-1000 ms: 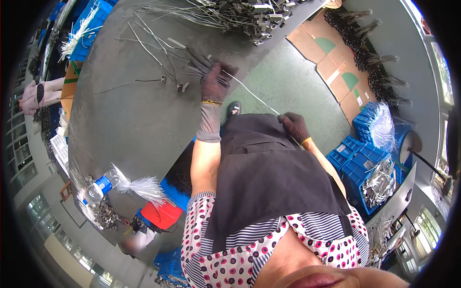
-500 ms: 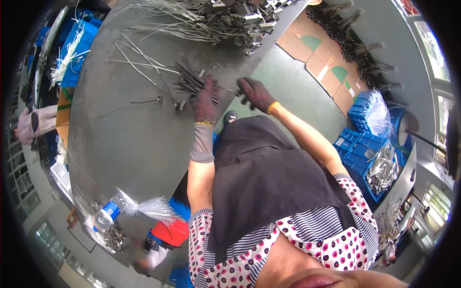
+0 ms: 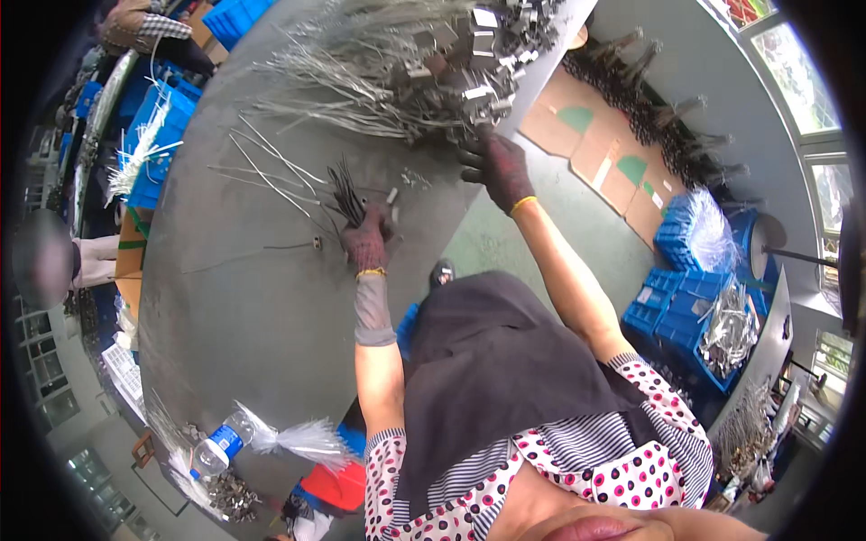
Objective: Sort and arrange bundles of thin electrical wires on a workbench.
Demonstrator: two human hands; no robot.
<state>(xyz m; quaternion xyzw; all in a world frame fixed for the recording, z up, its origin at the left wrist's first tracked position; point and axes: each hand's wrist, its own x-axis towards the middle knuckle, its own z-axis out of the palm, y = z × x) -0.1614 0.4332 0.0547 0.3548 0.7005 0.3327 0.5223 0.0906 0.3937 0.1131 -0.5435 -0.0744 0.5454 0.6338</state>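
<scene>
My left hand (image 3: 368, 239), in a dark red and grey work glove, is closed around a bundle of thin black strips (image 3: 345, 194) above the grey table. A small pale piece (image 3: 392, 196) shows at its fingertips; whether it is held is hard to tell. My right hand (image 3: 503, 171), gloved the same way, is at the near edge of a big heap of metal clips with wires (image 3: 487, 90). Its fingers are apart, and I see nothing in them. A few loose wires (image 3: 275, 176) lie left of the bundle, with one small clip on a wire (image 3: 316, 243) below them.
The grey table (image 3: 253, 325) carries a water bottle (image 3: 221, 448) and a bundle of clear ties (image 3: 302, 439) at its near left. Blue crates (image 3: 690, 302) stand on the right. Flattened cardboard (image 3: 595, 162) lies beyond the floor gap. People are at the far left.
My right hand has gone away from the left hand, up to the heap of clips. My left hand, still with the strips, sits lower. The whole view has shifted slightly.
</scene>
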